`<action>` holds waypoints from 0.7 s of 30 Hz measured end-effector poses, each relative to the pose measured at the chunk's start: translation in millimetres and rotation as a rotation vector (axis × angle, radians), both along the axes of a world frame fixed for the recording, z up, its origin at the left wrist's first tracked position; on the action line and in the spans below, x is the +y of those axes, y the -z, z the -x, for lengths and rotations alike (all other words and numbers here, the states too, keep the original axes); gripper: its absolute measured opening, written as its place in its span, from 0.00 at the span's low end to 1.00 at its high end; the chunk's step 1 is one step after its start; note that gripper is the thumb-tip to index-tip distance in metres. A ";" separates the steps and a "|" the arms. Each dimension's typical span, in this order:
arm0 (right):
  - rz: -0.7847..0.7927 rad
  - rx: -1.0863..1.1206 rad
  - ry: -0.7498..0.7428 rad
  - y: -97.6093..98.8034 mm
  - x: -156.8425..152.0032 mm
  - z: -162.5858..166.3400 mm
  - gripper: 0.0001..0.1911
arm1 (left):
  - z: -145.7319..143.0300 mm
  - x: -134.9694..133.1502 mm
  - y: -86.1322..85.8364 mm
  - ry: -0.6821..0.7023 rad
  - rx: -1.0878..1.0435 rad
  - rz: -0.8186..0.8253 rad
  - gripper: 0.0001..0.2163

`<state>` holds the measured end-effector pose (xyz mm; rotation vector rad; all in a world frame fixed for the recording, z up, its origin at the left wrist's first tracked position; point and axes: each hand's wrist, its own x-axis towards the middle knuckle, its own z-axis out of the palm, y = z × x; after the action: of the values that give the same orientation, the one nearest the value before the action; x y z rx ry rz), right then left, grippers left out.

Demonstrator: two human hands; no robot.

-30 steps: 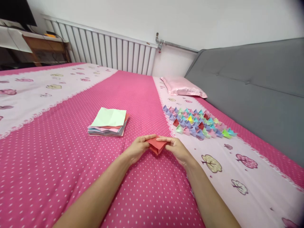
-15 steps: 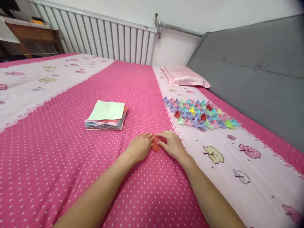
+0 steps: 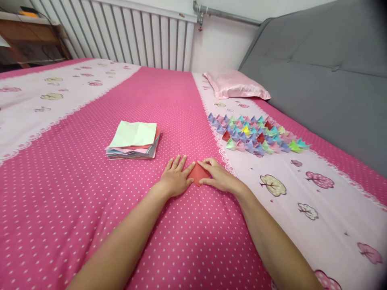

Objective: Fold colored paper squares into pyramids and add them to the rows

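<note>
A small folded piece of red paper [image 3: 198, 174] lies on the bedspread between my two hands, its lower corner pointing toward me. My left hand [image 3: 177, 177] is flat with fingers spread, the fingertips and thumb touching the paper's left edge. Curved around the right side is my right hand [image 3: 219, 176], gripping the paper with index finger near the upper corner and thumb near the lower one. The paper's right part is hidden under that hand. Up and to the left sits a stack of coloured square paper [image 3: 133, 135], pale green on top.
Rows of small folded paper pieces [image 3: 254, 135] in many colours stand on the right. Behind them lies a pink pillow [image 3: 237, 85]. A grey padded headboard [image 3: 317, 64] borders the right side, and a white radiator [image 3: 145, 38] runs along the back wall.
My left hand has spread its fingers flat, moving slightly away from the red paper, so more of it shows. The right hand stays at its right side. The camera view has tilted down a little.
</note>
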<state>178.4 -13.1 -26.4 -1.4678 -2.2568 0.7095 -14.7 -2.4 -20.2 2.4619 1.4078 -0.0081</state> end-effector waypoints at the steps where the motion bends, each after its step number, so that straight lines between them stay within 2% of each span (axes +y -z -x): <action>1: 0.007 -0.001 0.003 0.5 0.4 -1.0 0.35 | 0.0 0.0 -0.2 -0.001 0.006 -0.002 0.27; 12: 0.017 0.023 0.071 -1.1 -1.9 1.9 0.42 | -3.3 -4.3 -4.4 -0.018 0.000 -0.010 0.33; 17: 0.023 0.078 0.004 -6.0 -0.3 -6.7 0.38 | -2.4 -4.1 -6.0 -0.011 -0.030 -0.003 0.34; 21: 0.021 0.145 0.011 -9.1 0.4 -14.1 0.35 | 6.8 1.2 -14.6 0.096 -0.072 -0.018 0.33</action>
<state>192.5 -12.7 -17.3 -1.3897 -2.1375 0.8115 -21.5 -1.3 -5.6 2.5157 1.2650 0.0723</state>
